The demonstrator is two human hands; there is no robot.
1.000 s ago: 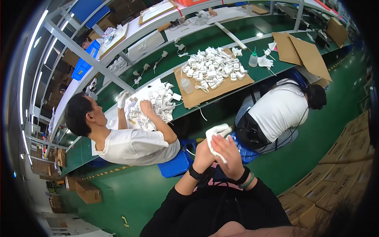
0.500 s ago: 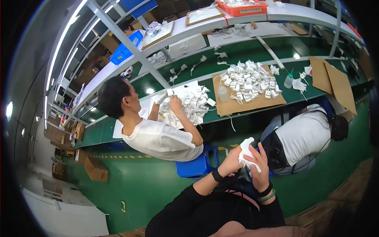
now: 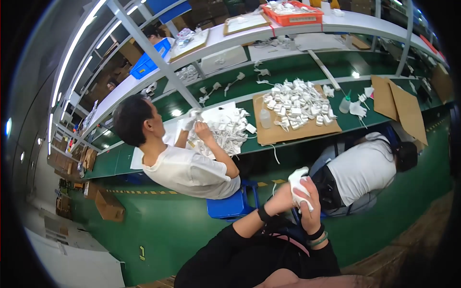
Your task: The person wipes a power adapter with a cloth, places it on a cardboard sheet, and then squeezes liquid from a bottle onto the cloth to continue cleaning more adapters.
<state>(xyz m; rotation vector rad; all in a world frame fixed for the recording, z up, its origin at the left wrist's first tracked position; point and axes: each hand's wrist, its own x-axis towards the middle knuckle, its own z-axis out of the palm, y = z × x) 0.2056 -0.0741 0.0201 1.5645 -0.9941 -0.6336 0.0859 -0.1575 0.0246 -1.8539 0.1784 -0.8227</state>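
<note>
In front of my body, both hands meet around a crumpled white cloth (image 3: 298, 186). My left hand (image 3: 281, 200), slightly blurred, is closed at the cloth's left side, its fingertips covered. The fingers of my right hand (image 3: 312, 204) wrap round the other side and press the cloth. A thin white strand shows beside my left hand; I cannot tell what it belongs to. Whether anything is inside the cloth is hidden.
Beyond my hands, a green workbench (image 3: 115, 161) holds a heap of white chargers (image 3: 297, 103) on cardboard and a bottle (image 3: 345, 103). At left a co-worker (image 3: 185, 168) handles white cabled parts; another person (image 3: 362, 168) bends over at right. A blue stool (image 3: 225, 206) stands nearby.
The cloth has bunched up and turned between my hands, its upper end less stretched out. The view has shifted slightly. The co-worker's hands have moved a little at the parts.
</note>
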